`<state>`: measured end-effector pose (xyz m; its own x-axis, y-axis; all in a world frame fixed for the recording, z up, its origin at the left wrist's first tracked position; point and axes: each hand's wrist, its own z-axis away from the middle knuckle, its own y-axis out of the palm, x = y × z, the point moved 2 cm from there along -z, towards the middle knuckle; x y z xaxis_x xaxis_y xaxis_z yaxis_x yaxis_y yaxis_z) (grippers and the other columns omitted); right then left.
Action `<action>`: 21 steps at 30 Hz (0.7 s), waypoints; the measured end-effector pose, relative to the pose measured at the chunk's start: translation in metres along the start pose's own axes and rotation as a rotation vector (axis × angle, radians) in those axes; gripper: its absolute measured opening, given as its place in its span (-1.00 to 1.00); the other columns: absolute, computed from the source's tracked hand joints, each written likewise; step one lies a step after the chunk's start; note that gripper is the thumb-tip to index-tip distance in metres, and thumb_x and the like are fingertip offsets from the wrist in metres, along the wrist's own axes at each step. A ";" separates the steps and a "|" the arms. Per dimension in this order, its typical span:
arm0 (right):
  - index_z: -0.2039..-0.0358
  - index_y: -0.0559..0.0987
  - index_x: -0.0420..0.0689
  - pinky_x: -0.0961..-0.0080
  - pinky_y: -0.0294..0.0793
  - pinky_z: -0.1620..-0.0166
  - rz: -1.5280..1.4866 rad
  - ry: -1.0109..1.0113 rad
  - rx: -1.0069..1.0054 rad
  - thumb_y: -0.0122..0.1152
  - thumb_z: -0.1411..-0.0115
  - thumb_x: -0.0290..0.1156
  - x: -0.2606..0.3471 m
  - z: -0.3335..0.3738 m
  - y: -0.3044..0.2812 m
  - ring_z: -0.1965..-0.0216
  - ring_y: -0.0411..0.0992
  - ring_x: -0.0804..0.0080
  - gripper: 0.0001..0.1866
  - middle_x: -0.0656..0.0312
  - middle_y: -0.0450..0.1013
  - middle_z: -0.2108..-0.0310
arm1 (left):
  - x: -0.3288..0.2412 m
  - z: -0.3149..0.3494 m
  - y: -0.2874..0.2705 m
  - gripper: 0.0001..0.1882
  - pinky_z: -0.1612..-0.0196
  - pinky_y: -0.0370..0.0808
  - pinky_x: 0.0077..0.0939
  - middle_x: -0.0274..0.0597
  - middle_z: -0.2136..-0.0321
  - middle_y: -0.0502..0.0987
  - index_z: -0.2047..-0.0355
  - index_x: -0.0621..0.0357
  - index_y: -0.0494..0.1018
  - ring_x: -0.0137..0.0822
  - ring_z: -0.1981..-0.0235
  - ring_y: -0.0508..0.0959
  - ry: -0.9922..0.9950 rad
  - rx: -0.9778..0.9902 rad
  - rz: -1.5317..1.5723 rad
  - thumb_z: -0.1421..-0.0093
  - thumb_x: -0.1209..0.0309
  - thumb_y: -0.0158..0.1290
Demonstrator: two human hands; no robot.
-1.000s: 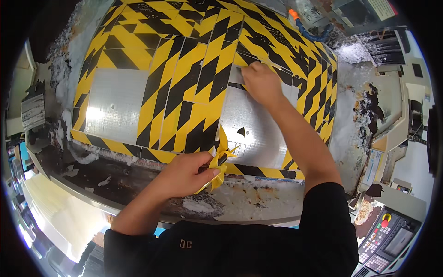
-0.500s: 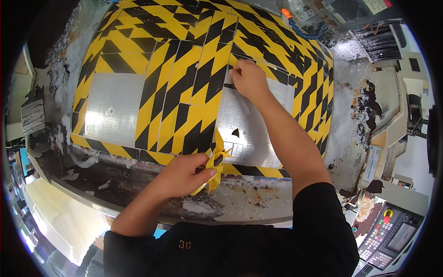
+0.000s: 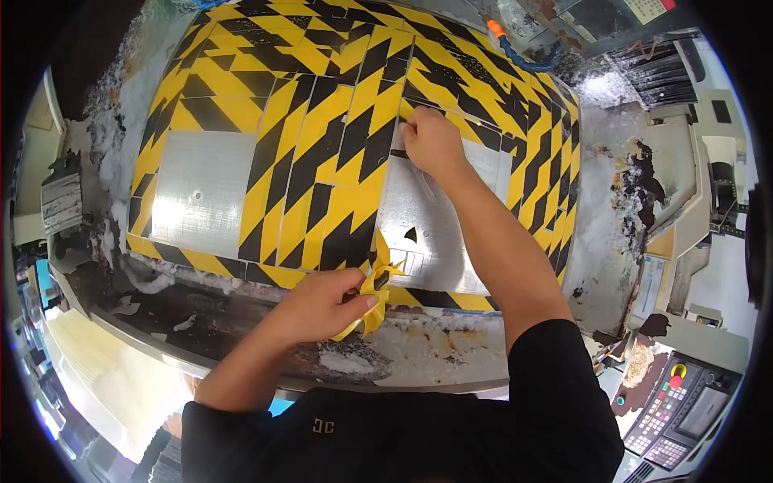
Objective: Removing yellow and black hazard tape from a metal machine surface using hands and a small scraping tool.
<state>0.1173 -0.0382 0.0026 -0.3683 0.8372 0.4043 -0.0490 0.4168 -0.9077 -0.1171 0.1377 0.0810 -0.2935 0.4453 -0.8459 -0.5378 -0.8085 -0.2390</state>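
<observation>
A small orange-brown emblem [image 3: 323, 426] is borne on the chest of the black shirt [image 3: 451, 439]. Crumpled yellow tape [image 3: 375, 304] is pinched between the thumb and fingers of the left hand [image 3: 318, 310], above the near edge of the surface. To the lower right, a control panel [image 3: 646, 420] is set with small marked keys, too small to be read, and a red button [image 3: 675, 382].

Beyond the tape, a bare metal patch [image 3: 403, 201] is framed by black-and-yellow striped tape [image 3: 322, 153]; a small black triangle [image 3: 411, 234] is seen on it. The patch is partly covered by the right forearm [image 3: 503, 249]. At its upper left, the fingers of the right hand [image 3: 433, 138] are curled narrowly — whether anything is gripped cannot be told. Farther off, a blue hose [image 3: 543, 63] with an orange tip is seen, and a pale printed label [image 3: 646, 10] — its lettering too blurred to be read.
</observation>
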 end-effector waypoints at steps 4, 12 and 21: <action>0.35 0.52 -0.20 0.10 0.50 0.16 0.049 -0.040 -0.012 0.16 -0.21 -0.33 0.002 0.003 0.000 0.26 0.50 -0.06 -0.82 -0.04 0.53 0.32 | -0.001 0.000 -0.001 -0.63 0.41 0.40 -0.20 0.08 0.51 0.50 0.37 0.28 0.41 0.11 0.46 0.52 0.010 0.000 -0.014 -0.22 0.17 0.14; 0.32 0.51 -0.26 0.08 0.52 0.14 0.165 0.022 0.033 0.09 -0.25 -0.29 -0.005 -0.007 -0.008 0.25 0.53 -0.07 -0.75 -0.11 0.54 0.30 | 0.000 0.000 -0.001 -0.64 0.41 0.40 -0.19 0.09 0.52 0.50 0.38 0.29 0.42 0.12 0.46 0.52 0.012 0.006 -0.010 -0.22 0.17 0.15; 0.32 0.64 -0.18 0.13 0.51 0.07 0.100 0.088 0.468 0.12 -0.17 -0.25 -0.015 -0.020 -0.034 0.18 0.55 0.02 -0.73 -0.03 0.58 0.25 | -0.002 -0.001 -0.002 -0.62 0.40 0.42 -0.17 0.09 0.50 0.51 0.38 0.28 0.43 0.12 0.44 0.54 0.015 0.010 -0.020 -0.22 0.15 0.14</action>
<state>0.1435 -0.0578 0.0292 -0.3132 0.9003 0.3021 -0.4370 0.1458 -0.8876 -0.1150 0.1382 0.0826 -0.2711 0.4552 -0.8481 -0.5516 -0.7955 -0.2507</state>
